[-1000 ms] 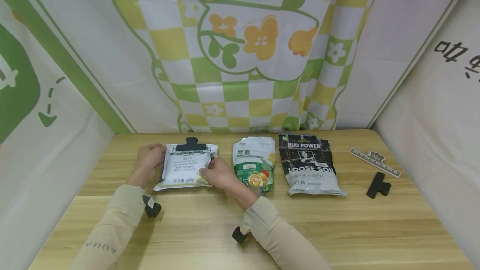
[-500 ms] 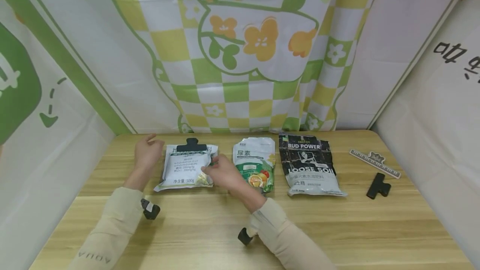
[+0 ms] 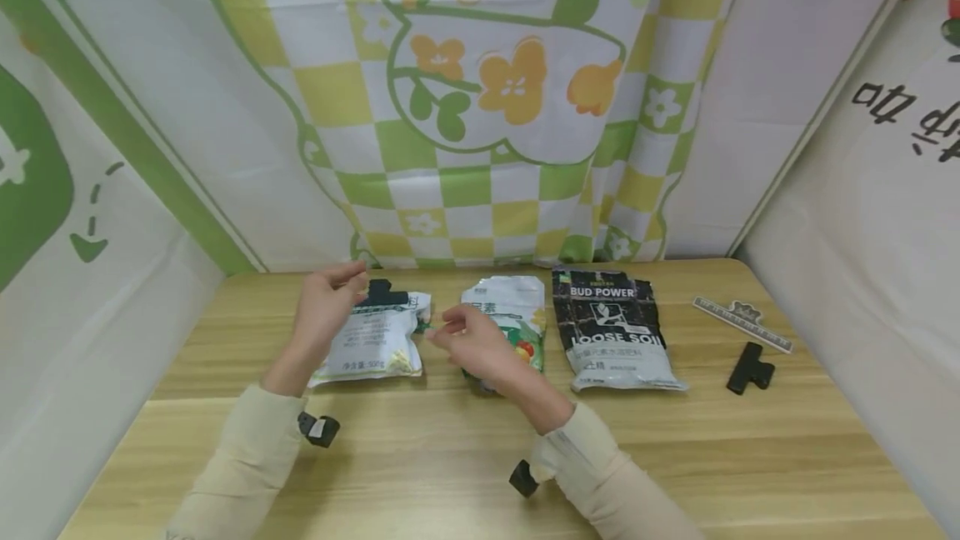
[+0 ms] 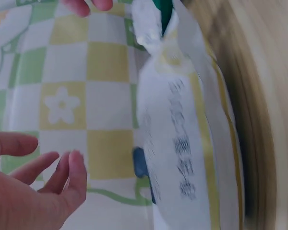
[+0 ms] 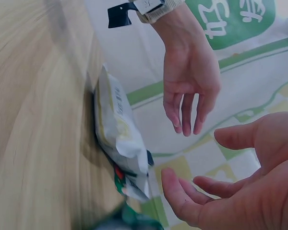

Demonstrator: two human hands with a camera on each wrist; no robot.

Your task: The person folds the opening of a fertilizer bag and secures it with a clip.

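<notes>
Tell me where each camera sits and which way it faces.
Head: on the head, facing forward and down over the table; left hand, right hand and sleeves show.
Left wrist: worn there, facing a white bag and checkered backdrop; left hand and right hand's fingertips show.
Right wrist: worn there, facing leftward past that white bag; both hands show.
Wrist views share bag and backdrop.

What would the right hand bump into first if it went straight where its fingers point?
Probably the white bag with the black clip, which lies ahead of the right hand in the head view. Depth is unclear, though; the hand looks raised and might pass above it.
</notes>
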